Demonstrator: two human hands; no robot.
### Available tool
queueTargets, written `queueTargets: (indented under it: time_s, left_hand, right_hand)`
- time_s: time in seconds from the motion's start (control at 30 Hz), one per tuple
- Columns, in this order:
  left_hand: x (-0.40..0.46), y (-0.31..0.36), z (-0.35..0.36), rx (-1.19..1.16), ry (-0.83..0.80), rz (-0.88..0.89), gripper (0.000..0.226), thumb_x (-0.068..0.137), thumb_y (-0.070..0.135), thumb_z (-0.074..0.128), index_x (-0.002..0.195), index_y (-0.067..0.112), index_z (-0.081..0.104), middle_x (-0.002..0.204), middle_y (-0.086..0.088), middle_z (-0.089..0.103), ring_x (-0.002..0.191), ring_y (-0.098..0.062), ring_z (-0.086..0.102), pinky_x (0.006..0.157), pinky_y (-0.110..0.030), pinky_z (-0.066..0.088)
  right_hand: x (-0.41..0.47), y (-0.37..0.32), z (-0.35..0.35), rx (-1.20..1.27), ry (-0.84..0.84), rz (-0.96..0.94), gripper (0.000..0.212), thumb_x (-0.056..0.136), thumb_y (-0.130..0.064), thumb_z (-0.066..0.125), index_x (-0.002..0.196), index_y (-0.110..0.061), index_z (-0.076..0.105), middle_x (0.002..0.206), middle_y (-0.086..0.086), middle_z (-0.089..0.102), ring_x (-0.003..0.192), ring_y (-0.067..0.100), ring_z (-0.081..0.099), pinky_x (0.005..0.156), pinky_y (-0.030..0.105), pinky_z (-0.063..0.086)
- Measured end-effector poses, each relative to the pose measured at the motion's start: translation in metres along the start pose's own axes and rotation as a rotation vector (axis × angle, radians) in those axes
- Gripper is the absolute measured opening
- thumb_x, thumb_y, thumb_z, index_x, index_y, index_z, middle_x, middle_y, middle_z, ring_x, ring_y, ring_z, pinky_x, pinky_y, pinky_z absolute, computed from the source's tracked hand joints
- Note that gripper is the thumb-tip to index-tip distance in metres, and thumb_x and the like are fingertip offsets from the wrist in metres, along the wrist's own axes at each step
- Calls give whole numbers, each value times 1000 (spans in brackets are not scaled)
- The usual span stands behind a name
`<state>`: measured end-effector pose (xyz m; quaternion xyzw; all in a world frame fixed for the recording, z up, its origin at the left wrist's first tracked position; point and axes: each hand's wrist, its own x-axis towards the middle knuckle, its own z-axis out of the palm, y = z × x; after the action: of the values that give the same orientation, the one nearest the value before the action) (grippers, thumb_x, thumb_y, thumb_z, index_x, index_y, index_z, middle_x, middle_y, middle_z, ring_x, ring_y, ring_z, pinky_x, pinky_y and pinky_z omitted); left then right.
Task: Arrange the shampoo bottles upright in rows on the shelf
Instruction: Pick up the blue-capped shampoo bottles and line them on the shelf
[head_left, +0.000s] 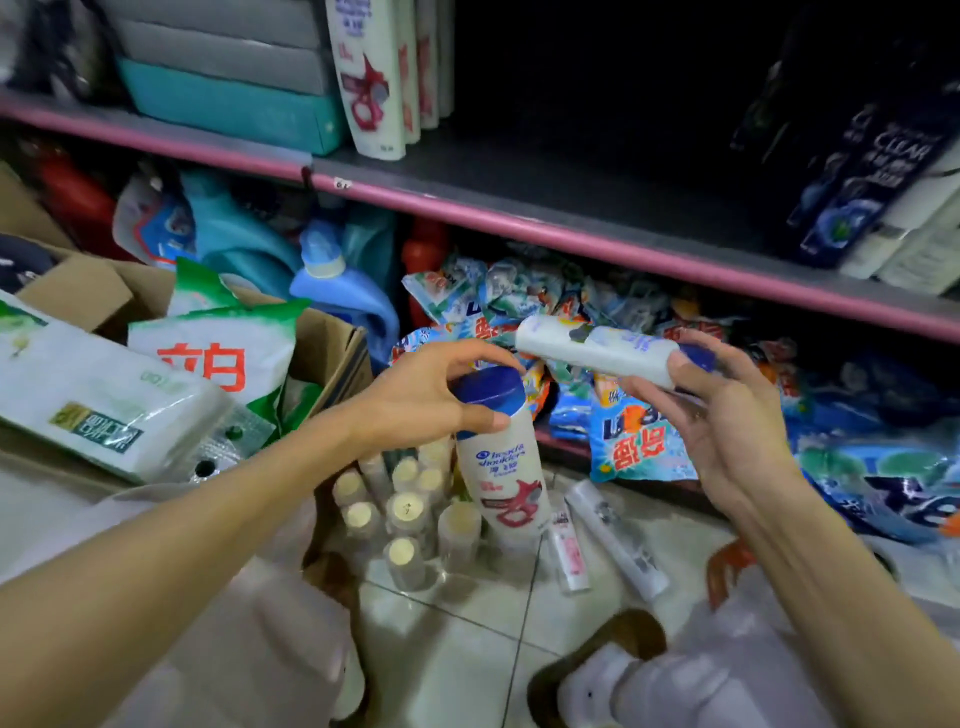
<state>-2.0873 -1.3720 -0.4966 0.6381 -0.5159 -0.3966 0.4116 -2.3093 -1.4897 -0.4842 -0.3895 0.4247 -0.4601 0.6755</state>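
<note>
The left hand grips the blue cap of a white shampoo bottle, holding it upright below the shelf with the pink front edge. The right hand holds a second white bottle lying sideways, fingers curled round its blue-capped end, just under that same shelf edge. Both bottles look like stiff, smooth plastic, probably full and fairly heavy for their size; the glossy sides could slip, so a hold round the waist of the body seems safer than the cap alone, which might flip open. The upright bottle's label reads "head & shoulders" above a red swirl. On the shelf, at its left, stand matching white bottles in a row; at its right stands a dark bottle marked "CLEAR". Below the shelf lie blue detergent bags with red Chinese characters. Left of it, a cardboard box holds green and white bags.
</note>
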Motion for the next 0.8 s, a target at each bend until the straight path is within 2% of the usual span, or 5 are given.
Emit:
queueTargets:
  time_s: [0.23, 0.37, 0.5, 0.67, 0.8]
  left_hand:
    - [15, 71, -37, 18, 103, 204, 42, 73, 5, 79, 104, 31, 67, 103, 12, 72, 98, -5, 67, 88, -27, 53]
    - [17, 98, -54, -55, 183, 239, 36, 74, 14, 79, 104, 32, 68, 102, 10, 73, 97, -10, 68, 88, -34, 55]
    - [16, 111, -60, -169, 249, 274, 35, 75, 17, 78, 105, 31, 69, 102, 10, 73, 94, -8, 69, 77, -20, 54]
    - [15, 119, -57, -227, 268, 308, 31, 77, 17, 77, 104, 32, 70, 100, 9, 73, 91, -8, 69, 73, -17, 53]
    - [15, 127, -56, -225, 265, 342, 26, 78, 18, 76, 99, 32, 70, 96, 8, 73, 87, -8, 70, 68, -16, 52]
  right_hand:
    - [22, -72, 32, 230, 28, -222, 23, 93, 5, 50, 107, -12, 54, 127, 20, 50, 89, 39, 70, 78, 35, 59]
    - [49, -83, 46, 111, 169, -269, 30, 93, 1, 52, 120, -12, 48, 131, 19, 45, 71, 25, 72, 79, 34, 60]
    - [80, -79, 52, -23, 223, -320, 39, 95, -4, 53, 131, -14, 44, 141, 18, 35, 70, 19, 68, 77, 29, 59]
    - [110, -79, 43, -579, 185, -324, 65, 92, -8, 57, 149, -14, 25, 147, 17, 34, 112, 31, 58, 94, 26, 42]
    - [93, -92, 53, -886, 100, -392, 60, 90, -17, 60, 144, -15, 35, 140, 17, 43, 89, 26, 61, 70, 32, 52]
